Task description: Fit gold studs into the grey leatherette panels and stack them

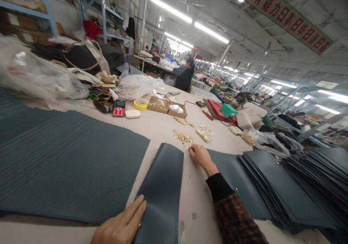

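Note:
A dark blue leather-like panel (pixel 166 178), folded over into a rounded bend at its far end, lies in the middle of the table. My left hand (pixel 121 222) rests on its near left part with the fingers stretched out. Just beyond the panel's far right corner, my right hand (pixel 200 157) has thumb and fingers pinched together at the tabletop; whatever is between them is too small or hidden. Close to those fingertips is a loose heap of small gold metal fittings (pixel 182 137). A clear bag of gold fittings (pixel 205 132) lies to its right.
Wide stacks of dark sheets (pixel 67 164) cover the left, and fanned panels (pixel 282 189) the right. Farther back are a red phone (pixel 119 108), yellow tape (pixel 141 104), a small box of fittings (pixel 158 104) and plastic bags (pixel 138 85). A seated person (pixel 185 76) is in the distance.

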Demonstrator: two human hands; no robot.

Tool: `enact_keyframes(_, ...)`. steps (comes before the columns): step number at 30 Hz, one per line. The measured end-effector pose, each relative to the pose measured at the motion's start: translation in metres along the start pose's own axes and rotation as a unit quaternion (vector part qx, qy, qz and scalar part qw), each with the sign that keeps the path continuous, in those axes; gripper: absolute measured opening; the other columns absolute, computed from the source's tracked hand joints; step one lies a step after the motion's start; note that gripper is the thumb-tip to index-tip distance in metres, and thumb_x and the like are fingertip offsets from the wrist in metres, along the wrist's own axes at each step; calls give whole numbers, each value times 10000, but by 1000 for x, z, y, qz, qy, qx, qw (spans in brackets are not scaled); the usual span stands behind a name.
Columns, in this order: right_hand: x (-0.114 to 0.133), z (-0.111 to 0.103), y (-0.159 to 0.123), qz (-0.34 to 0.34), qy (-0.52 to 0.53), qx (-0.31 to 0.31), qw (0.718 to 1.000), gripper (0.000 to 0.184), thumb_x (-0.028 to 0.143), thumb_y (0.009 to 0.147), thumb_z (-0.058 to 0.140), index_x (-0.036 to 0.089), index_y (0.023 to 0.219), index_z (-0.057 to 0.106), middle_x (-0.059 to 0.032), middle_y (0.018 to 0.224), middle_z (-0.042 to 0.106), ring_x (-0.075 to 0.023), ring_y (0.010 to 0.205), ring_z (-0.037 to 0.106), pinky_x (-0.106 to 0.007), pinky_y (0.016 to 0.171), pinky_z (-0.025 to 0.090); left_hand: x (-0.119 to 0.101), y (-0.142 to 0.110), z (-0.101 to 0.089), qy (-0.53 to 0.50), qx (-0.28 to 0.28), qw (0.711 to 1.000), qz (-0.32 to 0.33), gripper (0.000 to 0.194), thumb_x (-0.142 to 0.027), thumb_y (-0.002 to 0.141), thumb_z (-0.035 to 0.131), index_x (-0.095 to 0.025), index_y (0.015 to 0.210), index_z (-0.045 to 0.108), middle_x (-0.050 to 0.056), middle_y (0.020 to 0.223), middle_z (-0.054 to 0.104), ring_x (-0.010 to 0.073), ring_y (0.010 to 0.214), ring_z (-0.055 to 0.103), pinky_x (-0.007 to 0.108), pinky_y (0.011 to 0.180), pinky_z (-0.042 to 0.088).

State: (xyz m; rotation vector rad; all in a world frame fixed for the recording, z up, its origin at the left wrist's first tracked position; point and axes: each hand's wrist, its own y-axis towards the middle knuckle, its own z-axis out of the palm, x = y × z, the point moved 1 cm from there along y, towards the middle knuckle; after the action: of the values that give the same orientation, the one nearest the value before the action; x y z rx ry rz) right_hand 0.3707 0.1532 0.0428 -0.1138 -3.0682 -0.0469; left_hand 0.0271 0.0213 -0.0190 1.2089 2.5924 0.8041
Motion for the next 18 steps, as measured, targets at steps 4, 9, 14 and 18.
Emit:
enact_keyframes(4,-7,1,-14,12,20,10,1000,254,181,897,493,166,978,734,-90,999,742,-203,966,669,-237,827,423,-3,6,-6,4,-27,1000,-4,648,-29,571,395,-104,1189,575,117,1185,700,143,931,721,194,734,586)
enact_keyframes(9,-11,0,-13,59,49,3,997,299,240,923,483,165,1095,716,-89,1020,743,-194,958,675,-230,811,434,-6,10,-11,3,-47,999,-20,648,-54,547,392,-121,1163,582,113,1159,712,140,883,730,198,701,586)
enact_keyframes(14,-1,3,2,102,58,3,993,256,327,879,568,166,885,768,-116,902,753,-222,887,684,-244,730,432,-7,11,-12,-6,-53,998,-37,685,-62,496,397,-134,1152,582,101,1123,728,150,882,729,206,731,582)
enact_keyframes(18,3,4,11,115,63,2,991,194,253,827,593,168,825,768,-106,826,746,-220,829,677,-256,697,421,-10,11,-13,-35,-14,997,-66,708,-67,482,411,-131,1165,585,116,1148,715,177,903,723,232,749,583)
